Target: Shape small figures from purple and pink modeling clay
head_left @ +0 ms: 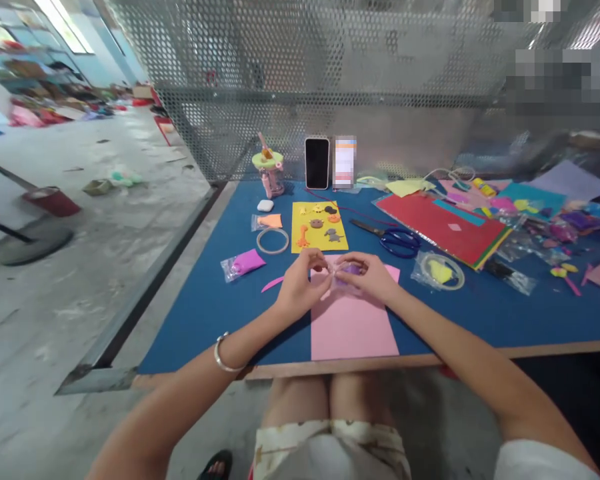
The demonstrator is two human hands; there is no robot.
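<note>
Above a pink foam sheet [354, 333], my left hand [305, 280] and my right hand [367, 275] meet with their fingertips pinched. Between them is a small clear plastic packet with something purple inside [349, 271]; both hands grip its top edge. My fingers partly cover it. To the left of my left hand lies a thin magenta strip [272, 285], with a magenta packet [249, 262] farther left. Just beyond my hands is a yellow sheet [296, 227] bearing several small animal figures, among them an orange giraffe [303, 236] and a grey elephant [333, 235].
Blue-handled scissors [400, 241] lie right of the yellow sheet. A ring in a bag [453, 270] and red sheets [445, 223] are beyond. At the back stand a cup [273, 179] and a phone [317, 163]. A clear ring [273, 241] and orange packet [270, 221] lie left.
</note>
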